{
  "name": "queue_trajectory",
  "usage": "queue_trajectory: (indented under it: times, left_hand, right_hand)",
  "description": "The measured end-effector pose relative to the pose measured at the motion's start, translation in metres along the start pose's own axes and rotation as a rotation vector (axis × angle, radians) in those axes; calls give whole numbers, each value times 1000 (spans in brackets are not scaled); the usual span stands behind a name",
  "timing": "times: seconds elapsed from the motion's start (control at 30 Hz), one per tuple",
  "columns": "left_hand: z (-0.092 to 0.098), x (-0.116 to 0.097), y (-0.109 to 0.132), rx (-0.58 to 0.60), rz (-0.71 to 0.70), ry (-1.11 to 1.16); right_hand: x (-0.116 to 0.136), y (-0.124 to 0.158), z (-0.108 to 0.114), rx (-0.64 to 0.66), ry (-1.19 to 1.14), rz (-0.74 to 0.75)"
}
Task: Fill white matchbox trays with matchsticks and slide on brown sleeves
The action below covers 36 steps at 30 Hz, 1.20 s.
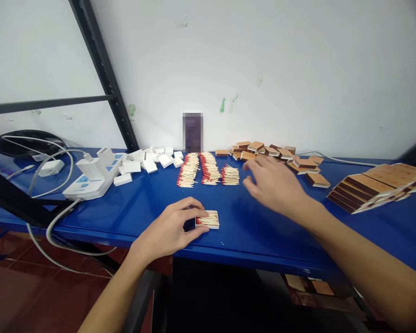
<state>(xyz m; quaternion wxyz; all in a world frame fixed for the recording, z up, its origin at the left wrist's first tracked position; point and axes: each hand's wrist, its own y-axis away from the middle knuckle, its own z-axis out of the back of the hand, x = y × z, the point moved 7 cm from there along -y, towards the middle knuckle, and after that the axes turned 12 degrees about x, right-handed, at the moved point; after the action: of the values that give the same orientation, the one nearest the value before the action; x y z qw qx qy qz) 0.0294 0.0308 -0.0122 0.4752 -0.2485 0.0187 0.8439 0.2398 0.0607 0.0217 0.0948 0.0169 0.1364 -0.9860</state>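
Note:
Near the front edge of the blue shelf, my left hand (175,226) grips the sides of a small white matchbox tray (214,226) between thumb and fingers. Red-tipped matches (208,218) fill this tray. My right hand (270,182) is further back, its fingers apart and bent with nothing visible in them. It is just right of the smallest pile of matches (230,175). Two longer piles of matches (210,169) lie left of that one. Behind the right hand are loose brown matchbox sleeves (255,146), some partly hidden by it.
White empty-looking trays (150,164) are heaped at the back left. A white power strip (93,178) with plugs and cables stands beside a black shelf post (104,60). Stacked brown matchboxes (364,187) sit at the right. A blurred dark rectangle (193,132) is against the wall.

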Motion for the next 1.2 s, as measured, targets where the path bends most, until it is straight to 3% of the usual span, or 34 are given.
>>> queue_trajectory:
  times: [0.13, 0.23, 0.3, 0.43, 0.5, 0.6, 0.7, 0.87, 1.2]
  left_hand:
    - [0, 0, 0, 1, 3, 0]
    - [1, 0, 0, -1, 1, 8]
    - [1, 0, 0, 0, 3, 9]
    - [2, -1, 0, -8, -5, 4]
    - [2, -2, 0, -15, -15, 4]
    - [2, -4, -1, -3, -32, -2]
    - [0, -5, -1, 23, -39, -4]
    - [1, -3, -2, 16, -16, -1]
    - [2, 0, -3, 8, 8, 31]
  right_hand:
    - [-48, -2, -12, 156, 191, -187]
    - [-55, -2, -28, 301, 196, -183]
    - [-48, -3, -30, 311, 183, -156]
    - [-19, 2, -12, 208, 102, -51]
    - [4, 9, -4, 199, -38, 110]
    - [39, 24, 0, 288, -282, 401]
    - [58, 35, -2, 361, -413, 542]
    - [69, 39, -3, 400, -522, 615]
    - [70, 38, -1, 329, -631, 615]
